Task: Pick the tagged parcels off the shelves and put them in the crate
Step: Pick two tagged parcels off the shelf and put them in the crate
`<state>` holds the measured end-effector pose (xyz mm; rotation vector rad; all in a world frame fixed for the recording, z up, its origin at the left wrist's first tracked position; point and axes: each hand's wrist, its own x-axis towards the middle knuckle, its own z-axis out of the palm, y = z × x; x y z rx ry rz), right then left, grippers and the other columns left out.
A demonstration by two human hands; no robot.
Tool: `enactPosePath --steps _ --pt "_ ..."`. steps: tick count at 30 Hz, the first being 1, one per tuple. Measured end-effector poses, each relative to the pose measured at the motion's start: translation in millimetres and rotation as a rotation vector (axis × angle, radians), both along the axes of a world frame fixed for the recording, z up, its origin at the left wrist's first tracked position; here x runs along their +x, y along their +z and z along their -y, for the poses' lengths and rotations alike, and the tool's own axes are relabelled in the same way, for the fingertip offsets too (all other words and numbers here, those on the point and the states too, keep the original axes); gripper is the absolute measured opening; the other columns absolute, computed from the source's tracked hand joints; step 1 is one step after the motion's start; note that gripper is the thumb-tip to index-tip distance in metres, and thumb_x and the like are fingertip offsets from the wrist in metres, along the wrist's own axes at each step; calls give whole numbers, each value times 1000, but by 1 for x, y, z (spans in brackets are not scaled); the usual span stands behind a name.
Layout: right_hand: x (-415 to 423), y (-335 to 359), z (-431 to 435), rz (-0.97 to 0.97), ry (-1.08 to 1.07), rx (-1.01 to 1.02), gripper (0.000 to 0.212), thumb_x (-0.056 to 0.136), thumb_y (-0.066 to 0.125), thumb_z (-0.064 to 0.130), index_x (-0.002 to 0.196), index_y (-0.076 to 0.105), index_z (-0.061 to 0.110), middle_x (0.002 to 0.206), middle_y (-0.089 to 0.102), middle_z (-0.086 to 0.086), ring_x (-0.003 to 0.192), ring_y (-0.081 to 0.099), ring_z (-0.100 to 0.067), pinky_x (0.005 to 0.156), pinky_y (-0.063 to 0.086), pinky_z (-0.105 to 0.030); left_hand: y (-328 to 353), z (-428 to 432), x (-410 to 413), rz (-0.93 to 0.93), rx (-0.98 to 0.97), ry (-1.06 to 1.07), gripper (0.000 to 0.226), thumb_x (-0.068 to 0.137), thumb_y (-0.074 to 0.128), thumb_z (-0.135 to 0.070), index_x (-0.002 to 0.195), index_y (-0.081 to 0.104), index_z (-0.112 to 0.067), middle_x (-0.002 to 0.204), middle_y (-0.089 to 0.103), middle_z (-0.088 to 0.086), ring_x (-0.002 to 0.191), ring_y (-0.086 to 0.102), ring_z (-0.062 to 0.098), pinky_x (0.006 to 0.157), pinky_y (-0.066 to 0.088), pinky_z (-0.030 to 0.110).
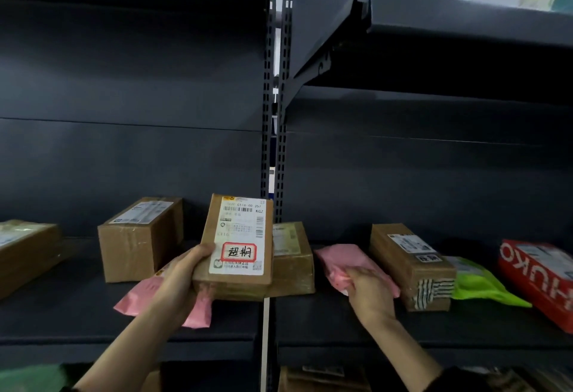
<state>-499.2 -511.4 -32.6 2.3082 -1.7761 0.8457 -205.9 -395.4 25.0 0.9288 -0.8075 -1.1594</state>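
My left hand grips a flat brown cardboard parcel above the shelf, its face turned to me. That parcel carries a white shipping label and a red-framed tag sticker. Under it lies a pink mailer bag. My right hand grips the near end of a second pink mailer bag lying on the right shelf bay. No crate is in view.
On the dark shelf sit a brown box, another at the far left, one behind the held parcel, a striped-tape box, a green bag and a red box. More parcels lie below.
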Motion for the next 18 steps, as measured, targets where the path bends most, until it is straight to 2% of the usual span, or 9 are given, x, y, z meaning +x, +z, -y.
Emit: enactPosePath --steps 2,4,6,8,11,18 --pt "-4 9 -3 326 5 -32 21 93 50 15 106 67 16 100 70 -3 90 64 -14 76 48 -25 0 0 -1 -8 -7 -10 43 70 64 -28 106 61 -6 87 76 13 74 74 24 54 58 30" --pt "-7 24 -6 763 34 19 20 93 54 19 91 71 8 80 72 -7 71 66 -17 63 50 -29 0 0 -2 -11 -11 -11 44 69 64 -29 107 61 -6 88 76 13 74 74 23 55 59 29" --pt "-8 37 -11 1196 44 146 20 90 58 22 81 70 9 64 70 1 55 67 -12 48 50 -23 1 1 -3 -25 -13 -16 44 69 64 -29 107 61 -6 89 76 13 76 74 23 56 59 29" --pt "-10 46 -17 1447 29 265 16 88 61 24 76 67 16 59 68 8 52 64 -6 44 45 -20 1 3 -5 -32 -10 -21 46 68 64 -29 108 61 -6 91 76 13 77 74 24 59 60 30" --pt "-12 53 -24 1612 35 345 14 85 64 21 72 65 19 63 69 8 64 63 -9 52 43 -23 1 4 -10 -43 -11 -32 48 68 65 -30 109 60 -7 94 75 15 80 74 25 60 60 32" --pt "-11 67 -37 1791 120 349 10 86 63 16 77 64 20 78 69 3 77 64 -14 64 48 -31 0 5 -21 -38 -3 -33 53 66 66 -33 112 60 -7 96 75 15 79 74 24 55 58 28"
